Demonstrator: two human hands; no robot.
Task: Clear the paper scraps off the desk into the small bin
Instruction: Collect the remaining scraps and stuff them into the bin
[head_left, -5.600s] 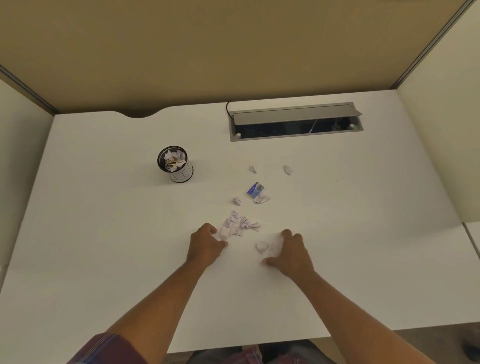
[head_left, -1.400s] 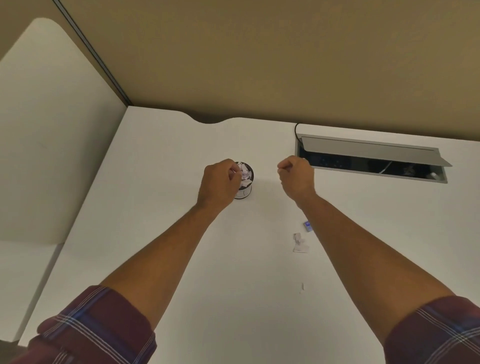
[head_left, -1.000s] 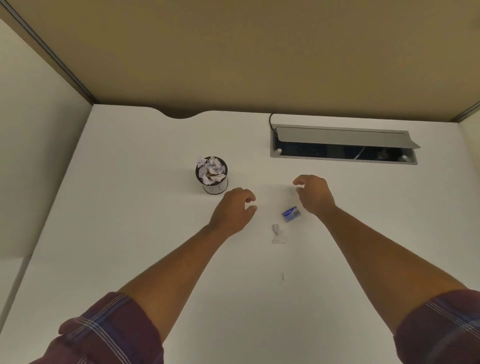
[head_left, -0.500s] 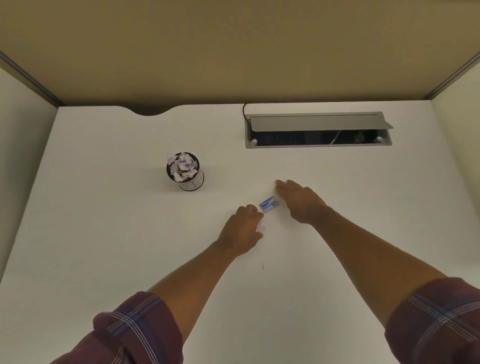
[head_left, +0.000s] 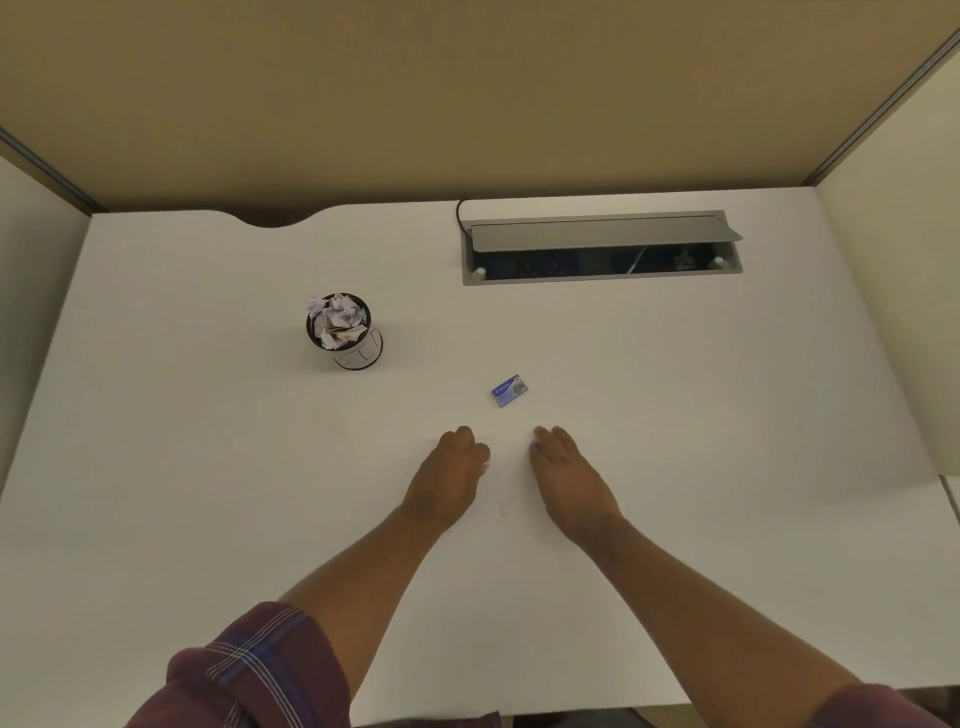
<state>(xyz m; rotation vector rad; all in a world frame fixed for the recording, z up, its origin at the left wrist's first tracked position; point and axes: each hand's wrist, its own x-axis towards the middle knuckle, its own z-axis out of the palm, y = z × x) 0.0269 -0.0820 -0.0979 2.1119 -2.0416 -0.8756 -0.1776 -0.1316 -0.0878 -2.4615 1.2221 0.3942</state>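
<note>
The small black bin (head_left: 358, 348) stands at the back left of the white desk (head_left: 208, 467), heaped with crumpled paper scraps (head_left: 335, 321). A small blue printed piece (head_left: 510, 390) lies near the desk's middle, beyond both hands. My left hand (head_left: 451, 480) rests on the desk with its fingers curled in, and a bit of white paper scrap (head_left: 486, 468) shows at its thumb. My right hand (head_left: 569, 480) lies palm down beside it, fingers stretched out, holding nothing. A tiny paper sliver (head_left: 502, 512) lies between the two hands.
An open grey cable tray (head_left: 602, 248) is set into the desk at the back right, with a black cable beside it. Tan and white partition panels (head_left: 467, 93) wall in the desk at the back and on both sides.
Both hands have drawn back toward me, away from the blue piece. The white scrap that lay near it is gone from the desk; my left hand has curled around it.
</note>
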